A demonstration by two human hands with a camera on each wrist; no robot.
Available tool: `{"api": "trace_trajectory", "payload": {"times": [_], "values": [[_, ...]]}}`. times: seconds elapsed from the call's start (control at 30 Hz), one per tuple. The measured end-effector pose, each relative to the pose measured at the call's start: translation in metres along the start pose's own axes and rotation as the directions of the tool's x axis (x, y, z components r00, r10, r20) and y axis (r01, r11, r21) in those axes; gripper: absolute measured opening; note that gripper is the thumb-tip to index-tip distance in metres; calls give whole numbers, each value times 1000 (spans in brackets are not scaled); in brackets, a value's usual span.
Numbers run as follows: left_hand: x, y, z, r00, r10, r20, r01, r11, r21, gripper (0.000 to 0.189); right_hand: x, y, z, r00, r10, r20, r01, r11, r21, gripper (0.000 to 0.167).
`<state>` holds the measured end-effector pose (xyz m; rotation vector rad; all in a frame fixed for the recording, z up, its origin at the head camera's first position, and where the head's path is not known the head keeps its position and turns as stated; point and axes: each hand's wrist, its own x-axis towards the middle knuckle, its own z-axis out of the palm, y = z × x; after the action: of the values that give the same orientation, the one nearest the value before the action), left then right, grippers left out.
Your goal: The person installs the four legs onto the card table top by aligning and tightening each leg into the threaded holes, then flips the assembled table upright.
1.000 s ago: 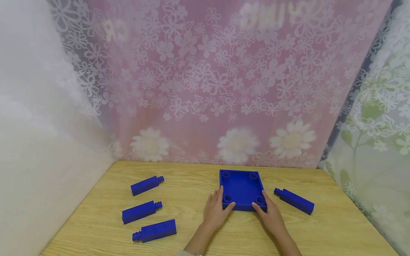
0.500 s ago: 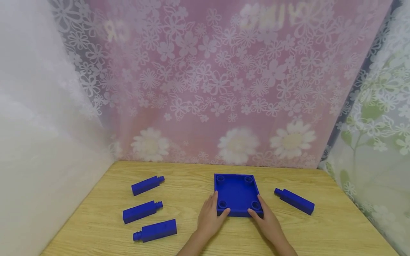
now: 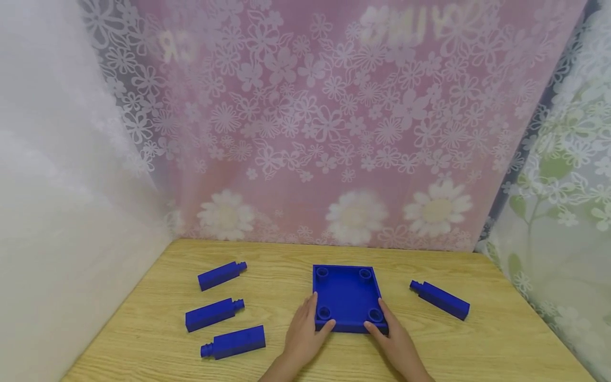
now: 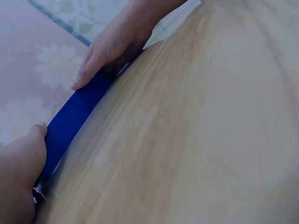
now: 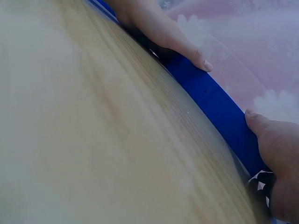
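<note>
Holding the blue tray (image 3: pixel 346 298) between them, the left hand (image 3: pixel 302 331) and right hand (image 3: pixel 398 339) take its two near corners, thumbs on the near wall, fingers along the sides; each grip is closed round its corner and has nothing else in it. The tray sits hollow side up, right of the middle of the tabletop (image 3: pixel 281 286); I cannot tell whether it is slightly lifted. To its right the right bar (image 3: pixel 444 301) slants from far left to near right, narrow end toward the tray, nearer the right hand. On the left, the far left bar (image 3: pixel 219 275) and middle left bar (image 3: pixel 210 315) point their narrow ends right; the near left bar (image 3: pixel 239 342) points its own left, blunt end near the left hand. Bare wood separates the tray from every bar and from the far edge.
</note>
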<state>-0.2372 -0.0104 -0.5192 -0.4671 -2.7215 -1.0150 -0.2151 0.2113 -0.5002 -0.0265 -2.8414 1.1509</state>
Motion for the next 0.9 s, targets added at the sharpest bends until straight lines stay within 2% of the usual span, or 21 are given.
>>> {"api": "trace_trajectory", "payload": {"times": [0.37, 0.63, 0.9], "values": [[-14, -6, -12, 999, -14, 35, 15, 1000, -15, 79, -10, -8, 6, 1000, -23, 11, 23, 1000, 9, 84], [-21, -11, -21, 995, -64, 83, 68, 997, -44, 81, -15, -11, 7, 999, -39, 27, 39, 999, 28, 81], [-27, -14, -28, 991, -82, 107, 91, 993, -77, 82, -21, -15, 10, 998, -35, 43, 34, 999, 35, 79]]}}
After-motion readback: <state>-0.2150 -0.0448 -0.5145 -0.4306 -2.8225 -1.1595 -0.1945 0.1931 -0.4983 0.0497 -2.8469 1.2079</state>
